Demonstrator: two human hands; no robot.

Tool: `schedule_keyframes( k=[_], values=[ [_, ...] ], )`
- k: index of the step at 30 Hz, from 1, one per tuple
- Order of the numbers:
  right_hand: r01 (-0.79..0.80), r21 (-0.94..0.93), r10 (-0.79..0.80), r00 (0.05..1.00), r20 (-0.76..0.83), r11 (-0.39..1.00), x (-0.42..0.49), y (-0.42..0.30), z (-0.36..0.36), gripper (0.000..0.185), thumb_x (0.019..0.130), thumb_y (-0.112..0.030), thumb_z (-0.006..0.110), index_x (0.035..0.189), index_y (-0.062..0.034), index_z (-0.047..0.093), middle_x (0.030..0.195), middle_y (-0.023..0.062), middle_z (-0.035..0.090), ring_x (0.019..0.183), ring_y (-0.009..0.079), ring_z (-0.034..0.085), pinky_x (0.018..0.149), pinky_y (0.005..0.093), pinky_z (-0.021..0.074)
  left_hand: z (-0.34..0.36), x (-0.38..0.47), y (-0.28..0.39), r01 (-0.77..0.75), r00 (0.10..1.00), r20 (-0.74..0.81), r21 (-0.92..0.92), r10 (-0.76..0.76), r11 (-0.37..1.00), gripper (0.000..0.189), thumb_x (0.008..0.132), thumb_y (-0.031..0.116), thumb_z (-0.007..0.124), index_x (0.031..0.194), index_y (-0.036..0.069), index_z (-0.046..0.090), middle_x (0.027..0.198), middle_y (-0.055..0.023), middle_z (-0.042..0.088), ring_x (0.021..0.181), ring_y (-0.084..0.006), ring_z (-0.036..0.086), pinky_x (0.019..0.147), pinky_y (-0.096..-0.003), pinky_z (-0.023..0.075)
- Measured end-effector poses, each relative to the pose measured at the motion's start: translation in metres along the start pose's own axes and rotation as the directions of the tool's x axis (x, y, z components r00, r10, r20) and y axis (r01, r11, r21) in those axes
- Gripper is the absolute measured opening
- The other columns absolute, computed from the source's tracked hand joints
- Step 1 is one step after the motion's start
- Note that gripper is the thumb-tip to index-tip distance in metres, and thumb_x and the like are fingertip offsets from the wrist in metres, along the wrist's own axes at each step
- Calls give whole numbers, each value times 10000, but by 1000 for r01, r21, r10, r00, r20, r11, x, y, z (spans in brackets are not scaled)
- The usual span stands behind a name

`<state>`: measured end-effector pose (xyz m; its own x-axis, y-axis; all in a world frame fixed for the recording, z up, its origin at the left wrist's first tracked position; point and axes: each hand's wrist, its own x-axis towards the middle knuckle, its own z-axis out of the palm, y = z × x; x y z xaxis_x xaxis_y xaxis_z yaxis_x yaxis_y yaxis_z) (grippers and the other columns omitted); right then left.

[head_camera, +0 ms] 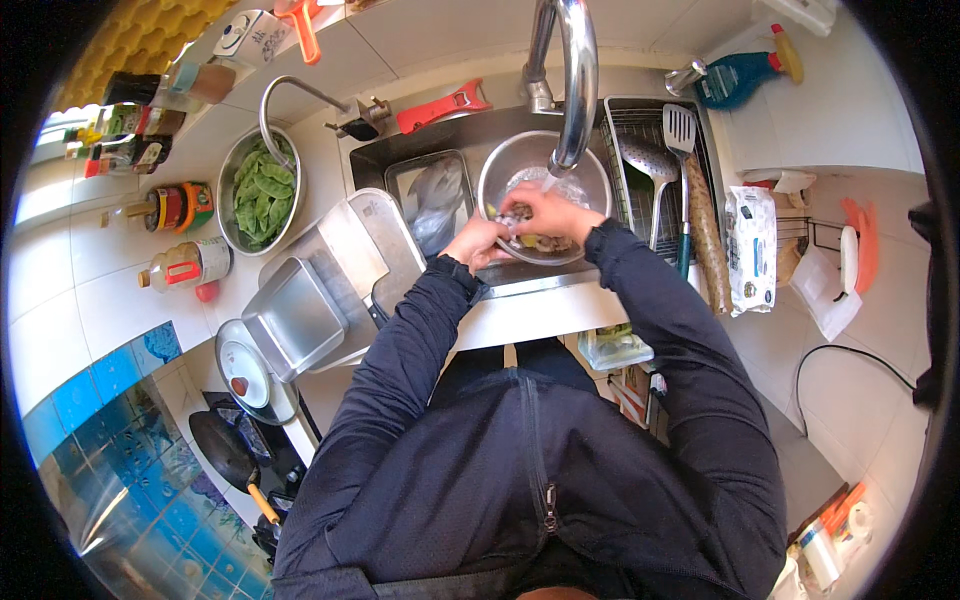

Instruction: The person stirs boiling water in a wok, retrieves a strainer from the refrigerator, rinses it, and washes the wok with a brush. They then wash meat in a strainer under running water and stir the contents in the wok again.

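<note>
A round metal bowl (600,172) sits in the stainless steel sink (367,161) under the curved faucet (581,82). Water (550,181) runs from the spout into it. At the bowl's lower left rim is my left hand (472,241), its fingers closed around the edge. My right hand (553,214) reaches inside with fingers curled on small greyish-brown food pieces (519,213), which look like meat. More food pieces (553,244) lie in the bowl's lower part; my right hand hides some of the contents.
Left of the bowl, a rectangular container (397,180) holds a plastic bag (435,202). A wire-lined drainer (615,120) at right carries a slotted turner (679,131) and a skimmer (649,159). Metal trays (296,319) and a bowl of green pods (264,191) crowd the left counter.
</note>
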<state>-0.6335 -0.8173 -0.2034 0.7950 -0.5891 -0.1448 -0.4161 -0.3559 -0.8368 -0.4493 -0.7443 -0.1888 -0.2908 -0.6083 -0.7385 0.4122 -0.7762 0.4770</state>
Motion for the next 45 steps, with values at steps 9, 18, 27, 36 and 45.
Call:
schedule_keyframes(
  k=[9,18,27,36,45],
  values=[
    [63,-633,-110,993,-35,771,-5,-16,-2,568,744,-210,709,1284,-238,534,1353,125,483,1246,359,474,1032,655,287,10,-10,4,7,1000,-20,-11,-7,1000,640,793,-153,438,1371,94,320,1182,-147,539,959,-325,650,728,-513,612],
    [-575,49,539,731,-417,817,6,-4,-10,733,716,-359,800,1292,-31,487,1230,207,582,1154,359,563,974,431,442,8,-11,0,-70,994,-79,-10,69,997,708,772,-141,462,1376,124,207,1235,-207,472,977,-374,631,706,-510,618],
    [-77,-466,49,996,-72,881,-21,-42,12,861,735,-148,735,1479,-311,332,1439,132,448,1277,383,463,1070,640,300,-4,-10,7,-117,984,-132,5,117,993,646,797,-147,437,1392,74,313,1224,-160,555,1050,-333,641,813,-497,598],
    [-353,-326,281,927,-250,877,-3,-8,-19,802,755,-233,743,1448,-99,362,1393,299,410,1259,462,445,1048,460,389,-5,-20,19,-121,971,-209,-18,115,992,664,783,-142,446,1385,78,270,1283,-179,492,1052,-348,620,778,-488,603],
    [-84,882,575,786,-228,464,13,23,31,936,752,-219,798,1418,25,187,1162,188,556,1006,252,576,842,391,500,3,6,-1,25,999,-25,-302,-34,953,740,783,-148,450,1419,138,201,1321,-195,460,1092,-382,599,757,-524,608]
  ],
)
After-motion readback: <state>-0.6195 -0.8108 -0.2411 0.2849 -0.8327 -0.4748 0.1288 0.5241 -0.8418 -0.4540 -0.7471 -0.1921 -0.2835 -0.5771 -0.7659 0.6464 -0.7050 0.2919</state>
